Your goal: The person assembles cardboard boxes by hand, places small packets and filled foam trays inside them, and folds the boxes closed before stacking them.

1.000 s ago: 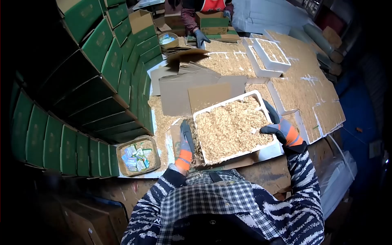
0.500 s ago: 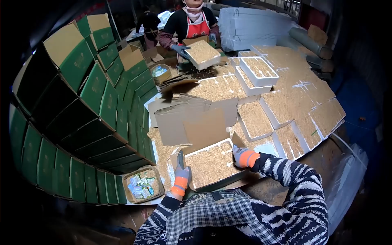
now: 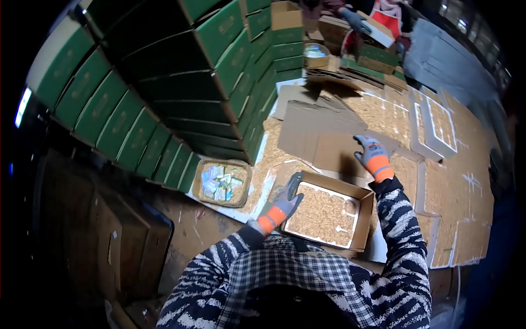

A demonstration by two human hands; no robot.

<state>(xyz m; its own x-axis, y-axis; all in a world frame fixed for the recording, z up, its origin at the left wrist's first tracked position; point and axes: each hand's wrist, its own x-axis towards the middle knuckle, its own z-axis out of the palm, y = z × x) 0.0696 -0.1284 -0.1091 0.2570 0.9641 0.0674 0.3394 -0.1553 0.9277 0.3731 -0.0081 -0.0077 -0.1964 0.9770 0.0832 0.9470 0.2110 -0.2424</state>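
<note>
In the head view, an open cardboard box (image 3: 359,230) stands before me with a white foam tray (image 3: 355,219) inside. Tan, crumbly material (image 3: 320,214) fills the tray. My left hand (image 3: 283,204), in a grey and orange glove, grips the box's left wall, thumb and fingers on either side of its edge. Raised beyond the box's far right corner is my right hand (image 3: 372,151), gloved alike, fingers apart and holding nothing. It hovers near a large flat cardboard piece (image 3: 309,134) behind the box.
Green boxes (image 3: 230,63) are stacked high at left. A basket (image 3: 246,192) of small packets sits at the table's left edge. White foam trays (image 3: 438,129) stand at right. Across the table, a co-worker's gloved hand (image 3: 355,21) holds a white tray (image 3: 379,34) above a box.
My right hand has left the box's right side and risen beyond it. The left hand stays at the left wall. My view has turned left and down; the co-worker's tray is now over a box.
</note>
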